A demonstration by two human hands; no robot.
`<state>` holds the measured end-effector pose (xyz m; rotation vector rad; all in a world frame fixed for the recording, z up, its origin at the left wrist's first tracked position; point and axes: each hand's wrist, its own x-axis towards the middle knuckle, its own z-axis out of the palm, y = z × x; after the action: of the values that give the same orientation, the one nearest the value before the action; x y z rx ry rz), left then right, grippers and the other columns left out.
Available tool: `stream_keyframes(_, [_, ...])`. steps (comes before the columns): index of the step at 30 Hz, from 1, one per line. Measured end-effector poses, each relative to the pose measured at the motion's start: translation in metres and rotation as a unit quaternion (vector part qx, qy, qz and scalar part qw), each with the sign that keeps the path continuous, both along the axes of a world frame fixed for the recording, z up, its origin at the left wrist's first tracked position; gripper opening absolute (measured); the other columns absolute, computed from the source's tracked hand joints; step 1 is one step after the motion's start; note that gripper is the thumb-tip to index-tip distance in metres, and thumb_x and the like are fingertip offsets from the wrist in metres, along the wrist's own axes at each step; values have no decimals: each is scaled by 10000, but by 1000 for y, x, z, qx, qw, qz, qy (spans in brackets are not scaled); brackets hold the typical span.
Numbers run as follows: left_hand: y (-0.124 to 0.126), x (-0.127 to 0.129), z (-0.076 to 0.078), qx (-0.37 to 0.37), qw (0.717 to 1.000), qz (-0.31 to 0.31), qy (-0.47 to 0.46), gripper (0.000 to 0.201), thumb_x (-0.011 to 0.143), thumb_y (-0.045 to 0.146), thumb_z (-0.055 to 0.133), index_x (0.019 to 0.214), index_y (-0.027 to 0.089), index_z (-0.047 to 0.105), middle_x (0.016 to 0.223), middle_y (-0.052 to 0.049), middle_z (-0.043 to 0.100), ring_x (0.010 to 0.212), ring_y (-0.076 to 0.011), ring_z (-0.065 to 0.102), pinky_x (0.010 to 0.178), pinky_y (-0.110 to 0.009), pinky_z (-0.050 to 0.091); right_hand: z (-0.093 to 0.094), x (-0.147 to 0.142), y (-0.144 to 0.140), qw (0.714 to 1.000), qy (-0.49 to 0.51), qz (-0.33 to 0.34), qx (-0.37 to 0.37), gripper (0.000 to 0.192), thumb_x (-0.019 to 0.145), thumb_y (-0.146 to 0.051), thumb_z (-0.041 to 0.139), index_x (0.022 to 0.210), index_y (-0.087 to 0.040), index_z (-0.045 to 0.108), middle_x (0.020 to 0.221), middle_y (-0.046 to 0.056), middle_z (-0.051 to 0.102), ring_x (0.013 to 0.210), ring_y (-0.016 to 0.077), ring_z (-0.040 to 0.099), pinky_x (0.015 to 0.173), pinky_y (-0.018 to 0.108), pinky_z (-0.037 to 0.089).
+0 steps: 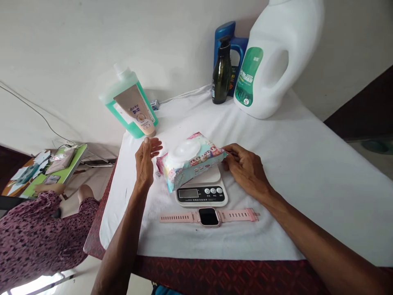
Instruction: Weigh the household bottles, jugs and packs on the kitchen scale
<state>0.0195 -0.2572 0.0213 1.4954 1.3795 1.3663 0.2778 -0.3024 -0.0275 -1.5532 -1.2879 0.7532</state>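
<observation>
A pack of wet wipes (196, 162) with a white lid is tilted over the kitchen scale (201, 192), hiding most of its platform. My right hand (245, 168) pinches the right end of the pack between thumb and fingers. Just off the pack's left end is my left hand (145, 162), its fingers apart and holding nothing. The scale's display looks dark, with round buttons beside it. In front of the scale a smartwatch (208, 217) with a pink strap lies stretched out flat.
Behind my left hand stand a green liquid bottle (132, 129) and a beige Rejoice tube (136, 108). A dark pump bottle (221, 76), blue jug (225, 30) and large white detergent jug (294, 37) stand along the wall. At left, a person (46, 237) sits by a green table (72, 164).
</observation>
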Motion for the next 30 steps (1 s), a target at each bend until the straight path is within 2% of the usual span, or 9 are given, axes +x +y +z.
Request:
stream_keyframes(2, [5,-1,-20,-26,998,43,-38,683,962,791,459,1029,173,741,1026,-133,782,909,-251,745,821,-388,569,0,0,0,1000,1,-1,-3,174,857,-342,498,870,-255,648,625,-4,634,584,195,586,625,328,466])
stream_keyframes(4, [7,-2,-36,-35,996,67,-36,689,941,802,491,978,164,749,970,-129,773,888,-247,725,798,-373,553,1,-1,0,1000,1,1,-7,179,855,-356,503,876,-255,649,629,-3,633,583,194,581,616,327,460])
stream_keyframes(8, [8,-4,-51,-47,993,87,-58,693,916,807,525,946,153,752,920,-123,756,886,-241,696,811,-369,536,-1,-1,-1,1000,-3,5,-3,171,835,-344,503,871,-256,645,637,-3,631,587,191,577,612,326,443])
stream_keyframes(12, [9,-6,-53,-53,991,96,-80,658,905,787,562,934,157,750,888,-104,744,827,-216,677,765,-345,526,-3,0,-1,1000,-8,7,-12,175,833,-329,512,891,-254,660,649,3,648,606,196,589,606,324,432])
stream_keyframes(19, [5,-4,-51,-48,993,72,-77,610,920,748,578,890,159,732,831,-76,704,731,-182,613,659,-308,473,-5,-1,0,1000,-3,3,-20,158,831,-293,525,887,-251,667,707,12,694,616,192,614,601,315,435])
stream_keyframes(24, [5,-5,-52,-65,995,36,-68,477,907,638,646,850,166,686,777,-24,653,674,-141,538,632,-272,417,-7,0,0,1000,-12,10,-5,141,835,-267,533,874,-248,667,672,7,678,597,189,603,580,309,416])
stream_keyframes(30, [7,-5,-55,-77,995,13,-55,372,917,532,630,836,171,667,737,5,586,650,-122,472,609,-256,372,-8,1,1,1000,-12,13,8,132,834,-247,542,861,-247,671,656,7,670,591,186,598,574,312,406])
